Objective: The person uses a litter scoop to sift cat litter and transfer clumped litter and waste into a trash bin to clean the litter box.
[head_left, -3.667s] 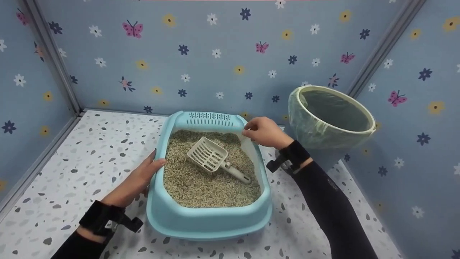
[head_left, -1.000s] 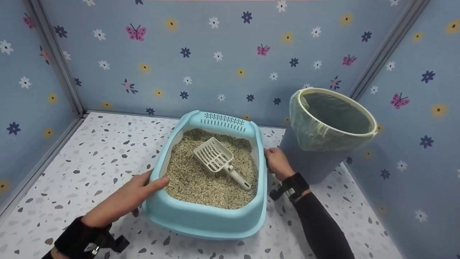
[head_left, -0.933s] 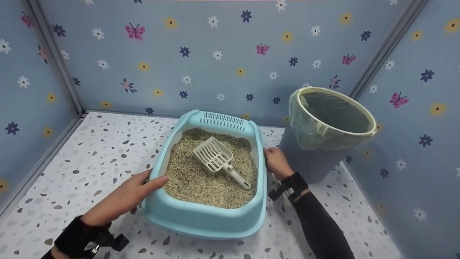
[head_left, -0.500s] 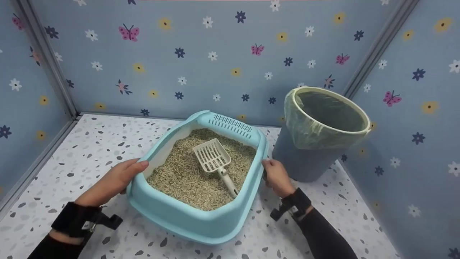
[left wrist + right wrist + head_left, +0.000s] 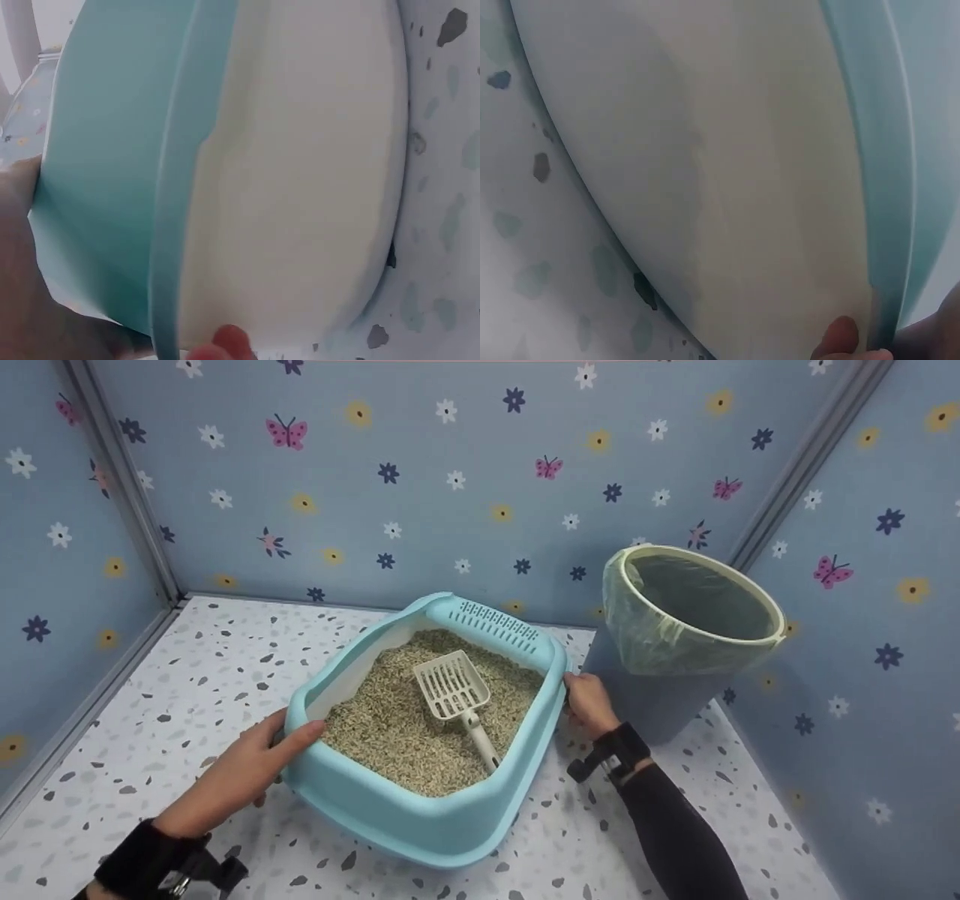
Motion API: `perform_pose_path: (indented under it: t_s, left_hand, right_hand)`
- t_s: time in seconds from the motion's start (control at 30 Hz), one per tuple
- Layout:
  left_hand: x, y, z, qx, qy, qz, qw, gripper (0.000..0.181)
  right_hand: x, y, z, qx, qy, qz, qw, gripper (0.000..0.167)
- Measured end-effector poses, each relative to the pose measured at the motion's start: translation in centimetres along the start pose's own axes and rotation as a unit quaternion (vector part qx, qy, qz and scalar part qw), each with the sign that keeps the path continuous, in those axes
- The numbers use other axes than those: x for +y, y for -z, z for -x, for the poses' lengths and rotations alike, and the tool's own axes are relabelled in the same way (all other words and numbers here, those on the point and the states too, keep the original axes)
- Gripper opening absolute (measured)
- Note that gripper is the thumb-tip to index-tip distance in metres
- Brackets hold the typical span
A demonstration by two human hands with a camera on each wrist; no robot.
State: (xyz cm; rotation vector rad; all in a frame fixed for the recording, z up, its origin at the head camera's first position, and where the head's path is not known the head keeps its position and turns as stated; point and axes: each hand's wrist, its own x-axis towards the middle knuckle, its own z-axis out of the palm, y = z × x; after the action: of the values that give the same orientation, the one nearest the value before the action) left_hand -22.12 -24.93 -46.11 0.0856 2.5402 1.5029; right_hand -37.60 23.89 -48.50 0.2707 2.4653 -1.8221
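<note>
A light-blue litter box [image 5: 420, 829] stands on the speckled surface, turned at an angle, its slotted back edge towards the wall. Sandy granular litter [image 5: 382, 727] fills its bottom. On the litter lies a beige slotted scoop [image 5: 451, 686], handle towards the near right wall. My left hand [image 5: 240, 769] grips the left side, thumb over the rim; in the left wrist view its fingertips [image 5: 232, 341] curl beneath the blue lip. My right hand [image 5: 590, 705] holds the right side from outside. Fingertips [image 5: 841, 334] of that hand show against the white lower wall in the right wrist view.
A grey bin [image 5: 637, 697] with a pale green liner [image 5: 637, 641] stands close behind my right hand. Floral blue panels [image 5: 465, 510] enclose the back and both sides. Speckled surface [image 5: 225, 652] extends left of the box.
My right hand has dropped from above the back right rim to the box's outer side. The box has turned clockwise, its back edge swinging right, and the scoop has turned with it.
</note>
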Motion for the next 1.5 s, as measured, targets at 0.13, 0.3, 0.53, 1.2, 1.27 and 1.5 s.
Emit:
perform_pose_path:
  t_s: [0.13, 0.3, 0.53, 1.2, 1.27, 1.5]
  left_hand:
    - [-0.3, 0.6, -0.4, -0.004, 0.005, -0.009, 0.9999, 0.092]
    - [-1.0, 1.9, -1.4, -0.015, 0.001, -0.016, 0.9998, 0.089]
    - [-2.7, 4.3, -4.1, 0.012, -0.003, 0.004, 0.9999, 0.089]
    - [-0.1, 1.0, -2.0, 0.033, 0.069, 0.074, 0.9943, 0.083]
    - [0.0, 1.0, -2.2, 0.039, 0.075, 0.075, 0.9936, 0.086]
    - [-0.2, 2.2, -3.5, 0.031, 0.082, 0.061, 0.9942, 0.095]
  right_hand:
    - [0.3, 0.1, -0.4, -0.013, -0.005, -0.009, 0.9999, 0.045]
    - [0.9, 0.2, 0.6, -0.020, 0.005, -0.016, 0.9996, 0.038]
    - [1.8, -0.1, 4.3, -0.037, 0.025, -0.033, 0.9985, 0.038]
    - [3.2, 3.0, 0.3, 0.024, 0.028, -0.001, 0.9993, 0.038]
    - [2.8, 3.0, 0.5, 0.019, 0.024, 0.005, 0.9995, 0.039]
    - [2.5, 3.1, 2.6, 0.031, 0.024, 0.089, 0.9953, 0.038]
